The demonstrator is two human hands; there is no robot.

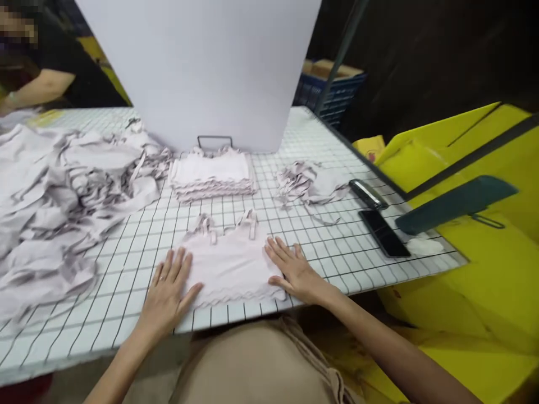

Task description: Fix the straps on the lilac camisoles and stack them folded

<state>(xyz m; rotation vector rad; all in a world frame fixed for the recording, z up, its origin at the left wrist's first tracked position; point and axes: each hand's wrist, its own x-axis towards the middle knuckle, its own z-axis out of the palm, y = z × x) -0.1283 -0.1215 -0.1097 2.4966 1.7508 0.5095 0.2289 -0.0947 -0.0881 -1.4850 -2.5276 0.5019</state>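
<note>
A pale pink camisole (231,264) with thin straps and a wavy hem lies flat on the gridded table in front of me. My left hand (168,286) rests on its left side, fingers spread. On the right side, my right hand (297,272) presses down with its fingers stretched out. Neither hand grips anything. Behind the camisole sits a neat stack of similar camisoles (213,171). To the left spreads a large loose heap of the same pale garments (63,185).
A small tangle of fabric strips (309,182) lies right of the stack. Near the right edge are a phone (384,233), a dark metallic object (368,194) and a dark green flat piece (457,205). A large white board (206,67) stands behind. Another person's arm (42,87) shows at far left.
</note>
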